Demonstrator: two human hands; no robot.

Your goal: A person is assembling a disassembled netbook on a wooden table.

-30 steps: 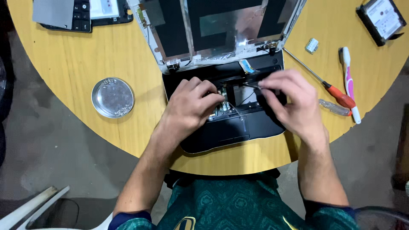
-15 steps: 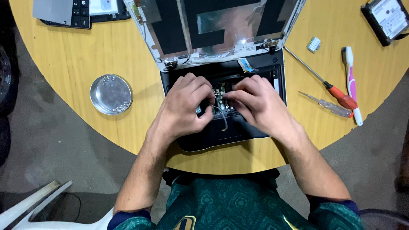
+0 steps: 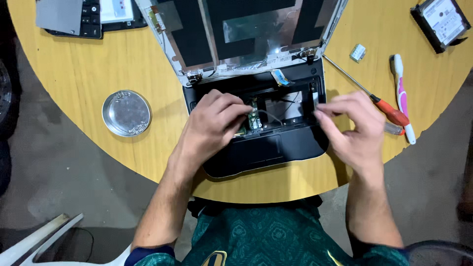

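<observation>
I sit at a round yellow wooden table (image 3: pixel 98 74) over a grey concrete floor (image 3: pixel 59 182). The opened black laptop base (image 3: pixel 266 143) lies at the near edge, its stripped lid (image 3: pixel 241 34) tilted back. My left hand (image 3: pixel 212 125) rests inside the base, fingers curled down onto the small green circuit board (image 3: pixel 253 117). My right hand (image 3: pixel 354 130) hovers over the base's right edge, fingertips pinched loosely together; whether they hold anything I cannot tell. A red-handled screwdriver (image 3: pixel 379 103) lies just beside it; a round metal dish (image 3: pixel 126 113) sits left.
</observation>
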